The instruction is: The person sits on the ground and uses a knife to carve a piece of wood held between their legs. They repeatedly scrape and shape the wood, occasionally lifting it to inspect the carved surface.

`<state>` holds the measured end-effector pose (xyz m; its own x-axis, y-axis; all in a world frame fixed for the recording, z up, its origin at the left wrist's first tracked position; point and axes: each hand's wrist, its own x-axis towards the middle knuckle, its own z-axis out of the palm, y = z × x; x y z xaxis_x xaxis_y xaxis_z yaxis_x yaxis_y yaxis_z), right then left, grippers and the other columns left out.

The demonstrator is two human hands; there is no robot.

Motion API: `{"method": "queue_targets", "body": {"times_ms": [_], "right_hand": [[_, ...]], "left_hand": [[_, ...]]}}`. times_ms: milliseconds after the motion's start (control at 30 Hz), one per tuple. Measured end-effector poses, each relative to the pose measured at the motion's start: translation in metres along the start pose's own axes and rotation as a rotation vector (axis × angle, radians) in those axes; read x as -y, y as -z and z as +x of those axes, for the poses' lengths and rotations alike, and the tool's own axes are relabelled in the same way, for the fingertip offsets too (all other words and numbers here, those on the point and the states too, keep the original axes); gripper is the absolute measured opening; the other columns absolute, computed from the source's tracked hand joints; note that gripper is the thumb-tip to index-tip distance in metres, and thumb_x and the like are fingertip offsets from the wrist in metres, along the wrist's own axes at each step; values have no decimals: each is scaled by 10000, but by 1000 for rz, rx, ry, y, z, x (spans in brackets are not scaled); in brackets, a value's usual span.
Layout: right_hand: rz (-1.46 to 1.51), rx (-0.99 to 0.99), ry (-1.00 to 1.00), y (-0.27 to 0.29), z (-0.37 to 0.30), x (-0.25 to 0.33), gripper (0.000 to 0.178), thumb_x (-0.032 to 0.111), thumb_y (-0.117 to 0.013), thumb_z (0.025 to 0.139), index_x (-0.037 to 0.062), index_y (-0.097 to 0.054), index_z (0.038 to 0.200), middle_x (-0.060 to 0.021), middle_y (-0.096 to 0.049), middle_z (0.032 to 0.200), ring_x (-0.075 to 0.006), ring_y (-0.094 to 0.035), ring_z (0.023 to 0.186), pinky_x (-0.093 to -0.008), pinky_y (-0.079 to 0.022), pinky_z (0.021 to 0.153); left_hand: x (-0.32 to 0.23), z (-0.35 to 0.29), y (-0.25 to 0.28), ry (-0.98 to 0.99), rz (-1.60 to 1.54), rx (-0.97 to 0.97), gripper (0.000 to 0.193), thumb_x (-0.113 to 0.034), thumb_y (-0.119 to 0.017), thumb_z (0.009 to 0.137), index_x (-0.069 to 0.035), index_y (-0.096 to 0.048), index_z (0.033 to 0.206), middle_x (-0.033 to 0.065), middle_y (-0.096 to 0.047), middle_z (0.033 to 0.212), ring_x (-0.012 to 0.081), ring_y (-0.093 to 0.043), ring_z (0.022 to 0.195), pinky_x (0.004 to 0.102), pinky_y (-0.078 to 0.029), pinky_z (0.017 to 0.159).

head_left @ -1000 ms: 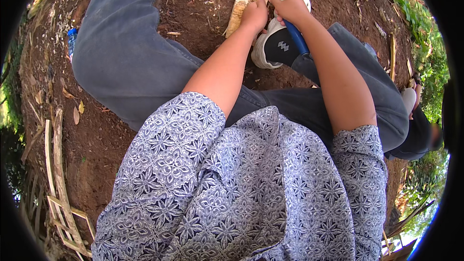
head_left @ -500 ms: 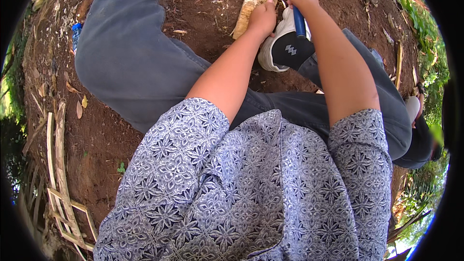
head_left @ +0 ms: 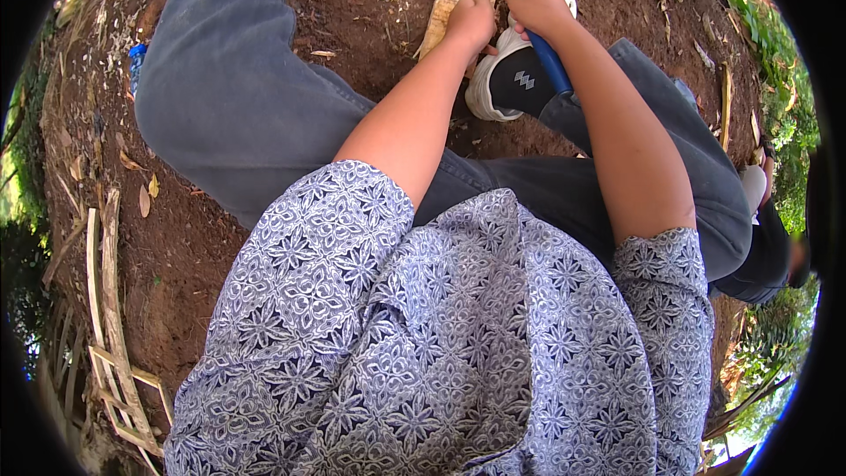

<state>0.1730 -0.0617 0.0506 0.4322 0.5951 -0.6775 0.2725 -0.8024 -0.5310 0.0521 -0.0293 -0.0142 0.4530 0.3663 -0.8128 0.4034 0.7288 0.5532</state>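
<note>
My right hand [head_left: 536, 7] is closed around a tool with a long blue handle [head_left: 552, 63]. The handle runs back beneath my wrist, and the tool's working end is mostly hidden by my fingers. Just left of it, my left hand [head_left: 471, 23] is closed in a pinch on a thin pale wooden stick, mostly covered by the fingers. Both hands meet over the near right side of a flat wooden board [head_left: 449, 2] lying on the ground. A white shoe [head_left: 481, 92] with a black sock [head_left: 520, 81] is right below my hands.
Brown soil [head_left: 370, 26] with wood chips and dry leaves surrounds my legs. A blue-capped bottle [head_left: 136, 66] stands beyond my left knee. A frame of wooden strips [head_left: 110, 300] lies at lower left. At the right edge, part of another person [head_left: 758, 242] shows.
Both hands have shifted slightly left and my right hand has come down closer to the left. The blue handle has tilted, its butt end now nearer my right forearm.
</note>
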Motion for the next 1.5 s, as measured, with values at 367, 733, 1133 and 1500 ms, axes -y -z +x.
{"method": "queue_targets", "body": {"times_ms": [367,733,1133,1500], "right_hand": [[11,-411,67,2,67,2,284,168,-652,879,21,-737,1107,-214,-745,933,-285,-738,833,-385,-577,760],[14,26,22,11,-3,-8,389,257,-637,959,33,-653,1276,-80,-630,605,-149,-590,449,-321,-493,445],[-93,-94,69,-11,24,-7,346,259,-636,963,64,-673,1246,-49,-623,621,-132,-587,452,-308,-502,431],[-6,-80,50,5,17,-2,353,272,-644,962,91,-675,1264,-21,-577,583,-124,-586,444,-297,-509,432]], "left_hand": [[8,-7,2,-38,129,8,559,-471,-315,1059,-34,-580,835,57,-562,689,184,-560,608,366,-524,470],[-1,-3,3,-28,66,41,546,-493,-290,1059,-68,-556,842,38,-547,677,166,-538,607,365,-513,517],[-3,0,2,17,87,-53,569,-499,-321,1050,-24,-588,884,87,-582,760,197,-573,637,371,-533,488],[3,-6,1,-68,177,-33,561,-462,-337,1057,5,-612,910,92,-593,709,211,-602,608,361,-528,469]]}}
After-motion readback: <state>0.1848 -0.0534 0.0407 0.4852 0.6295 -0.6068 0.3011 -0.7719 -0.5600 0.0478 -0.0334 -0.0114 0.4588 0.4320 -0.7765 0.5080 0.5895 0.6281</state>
